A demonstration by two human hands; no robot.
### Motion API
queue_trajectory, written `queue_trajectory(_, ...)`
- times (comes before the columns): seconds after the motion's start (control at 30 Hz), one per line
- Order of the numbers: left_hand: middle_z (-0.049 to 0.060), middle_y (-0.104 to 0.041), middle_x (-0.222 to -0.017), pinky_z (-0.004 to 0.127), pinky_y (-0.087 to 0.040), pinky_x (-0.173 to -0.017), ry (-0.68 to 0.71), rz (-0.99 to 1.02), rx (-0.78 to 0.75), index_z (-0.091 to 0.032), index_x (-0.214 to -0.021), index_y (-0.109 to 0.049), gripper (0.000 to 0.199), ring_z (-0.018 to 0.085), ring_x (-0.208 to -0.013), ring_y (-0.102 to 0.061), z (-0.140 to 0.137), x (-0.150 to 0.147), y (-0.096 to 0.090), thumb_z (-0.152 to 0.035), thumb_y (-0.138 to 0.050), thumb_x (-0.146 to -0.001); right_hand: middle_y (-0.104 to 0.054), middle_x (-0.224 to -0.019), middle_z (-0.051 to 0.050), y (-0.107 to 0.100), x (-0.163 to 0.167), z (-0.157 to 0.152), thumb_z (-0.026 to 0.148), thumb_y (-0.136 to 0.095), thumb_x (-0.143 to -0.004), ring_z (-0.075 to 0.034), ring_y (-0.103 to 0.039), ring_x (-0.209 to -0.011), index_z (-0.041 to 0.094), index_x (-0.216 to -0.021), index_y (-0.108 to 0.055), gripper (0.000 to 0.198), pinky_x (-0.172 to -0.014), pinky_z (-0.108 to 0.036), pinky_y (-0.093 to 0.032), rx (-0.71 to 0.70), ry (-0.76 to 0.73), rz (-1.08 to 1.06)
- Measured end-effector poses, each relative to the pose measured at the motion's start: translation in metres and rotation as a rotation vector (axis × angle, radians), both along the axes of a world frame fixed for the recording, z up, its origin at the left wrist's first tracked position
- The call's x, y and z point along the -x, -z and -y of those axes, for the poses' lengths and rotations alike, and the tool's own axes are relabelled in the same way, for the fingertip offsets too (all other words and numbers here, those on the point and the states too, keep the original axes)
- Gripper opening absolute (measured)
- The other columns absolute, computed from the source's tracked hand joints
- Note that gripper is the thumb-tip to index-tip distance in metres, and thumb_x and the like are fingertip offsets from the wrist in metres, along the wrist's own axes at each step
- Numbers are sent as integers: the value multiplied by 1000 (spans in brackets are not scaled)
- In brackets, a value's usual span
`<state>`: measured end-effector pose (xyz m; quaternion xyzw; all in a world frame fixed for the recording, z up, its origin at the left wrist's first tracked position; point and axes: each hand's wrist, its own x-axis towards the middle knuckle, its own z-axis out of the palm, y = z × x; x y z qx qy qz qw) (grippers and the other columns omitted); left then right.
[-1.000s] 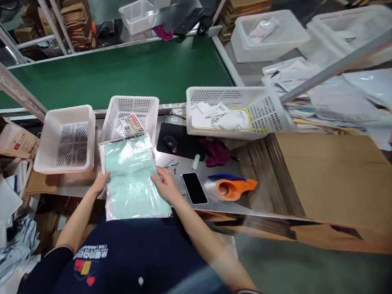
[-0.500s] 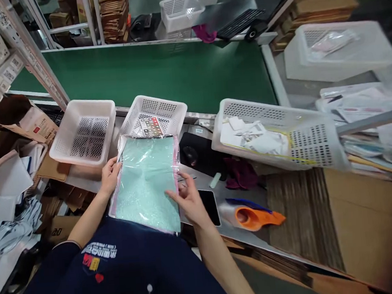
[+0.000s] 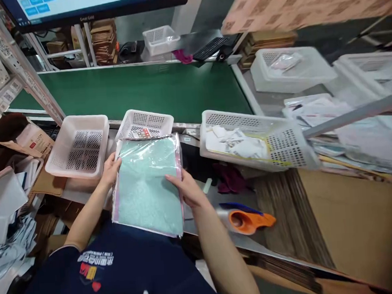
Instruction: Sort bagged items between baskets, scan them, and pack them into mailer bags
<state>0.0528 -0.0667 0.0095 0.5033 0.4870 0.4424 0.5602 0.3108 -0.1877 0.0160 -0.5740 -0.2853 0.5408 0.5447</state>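
Head view: you are holding a clear plastic bag with a mint-green sheet inside (image 3: 147,186) by its two long edges, just above the near edge of the workbench (image 3: 220,199). The bag's long axis is running away from your chest toward the green conveyor belt (image 3: 145,90), its far short end pointing at the belt and tilted slightly to the right, its near end hanging over your dark shirt. Your left hand (image 3: 110,169) is pinching the left edge near the far corner, fingers curled under the film. Your right hand (image 3: 187,189) is gripping the right edge at mid-length, thumb lying on top of the sheet.

Relative to the bag: a small white mesh basket (image 3: 144,123) is sitting just beyond its far end, partly covered by it; an empty-looking pink-white basket (image 3: 78,146) is standing to its left; a long white basket holding paper scraps (image 3: 249,139) is lying to its right. An orange tape dispenser (image 3: 248,218) is resting right of the bag's near corner, beside a stack of flat cardboard (image 3: 338,217).
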Motion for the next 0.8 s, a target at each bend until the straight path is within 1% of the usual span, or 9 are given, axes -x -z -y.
queue_trajectory(0.1, 12, -81, -120, 46, -58, -112, -21, -74, -84, -21, -111, -76, 43, 34, -124, -74, -5, 5, -3, -62, -75, -97, -84, -119, -7, -2, 0, 4, 69, -99, -57, -37, -75, -126, 32, -120, -75, 76, -108, -50, -63, -38, -7, -64)
queue_trajectory(0.23, 12, -80, -120, 50, -58, -115, -32, -191, -123, -20, -116, -72, 54, 34, -119, -76, -9, -4, 5, -46, -98, -76, -82, -103, -6, -2, 7, -4, 65, -102, -54, -36, -76, -115, 28, -109, -72, 73, -102, -50, -64, -53, 15, -9)
queue_trajectory(0.3, 10, -81, -116, 47, -61, -110, -93, -123, -120, -20, -114, -70, 57, 31, -113, -78, -3, -5, 14, -52, -99, -76, -77, -92, -1, 1, 7, -2, 61, -104, -54, -26, -73, -91, 29, -102, -68, 69, -82, -39, -65, -123, 164, 88)
queue_trajectory(0.37, 8, -80, -109, 43, -63, -104, -154, -4, -101, -20, -111, -70, 59, 28, -105, -78, 8, -1, 19, -65, -93, -80, -62, -71, 6, 3, 4, 10, 64, -104, -53, -15, -55, -61, 29, -91, -60, 68, -54, -29, -49, -130, 279, 103)
queue_trajectory(0.43, 7, -79, -101, 39, -63, -97, -149, 68, -96, -20, -107, -73, 62, 26, -98, -77, 22, 9, 16, -75, -89, -82, -47, -59, 10, 0, 0, 27, 70, -103, -54, -9, -37, -49, 28, -80, -52, 71, -44, -25, -33, -124, 319, 75)
queue_trajectory(0.53, 5, -75, -87, 37, -63, -87, -69, 25, -171, -21, -97, -77, 60, 27, -93, -74, 42, 25, -16, -80, -84, -87, -41, -56, 10, -14, -7, 51, 71, -100, -65, -9, -32, -46, 27, -74, -50, 67, -41, -25, -28, -228, 382, 109)
queue_trajectory(0.63, 5, -71, -80, 37, -61, -87, 9, -98, -372, -22, -103, -82, 56, 28, -93, -73, 43, 31, -71, -77, -77, -96, -50, -59, 5, -34, -19, 58, 64, -95, -80, -13, -44, -49, 27, -74, -57, 53, -45, -29, -38, -396, 492, 253)
queue_trajectory(0.73, 5, -75, -90, 36, -60, -91, 90, -133, -526, -22, -117, -81, 47, 27, -95, -72, 14, 20, -122, -66, -73, -104, -61, -62, 1, -44, -31, 41, 68, -96, -77, -17, -56, -54, 25, -76, -66, 52, -50, -32, -49, -379, 457, 303)
queue_trajectory(0.8, 4, -76, -96, 34, -58, -91, 65, -138, -563, -23, -112, -78, 30, 25, -95, -71, -18, 5, -140, -51, -80, -102, -63, -62, 1, -42, -33, 21, 76, -100, -63, -16, -56, -51, 24, -76, -67, 63, -48, -32, -50, -297, 374, 220)
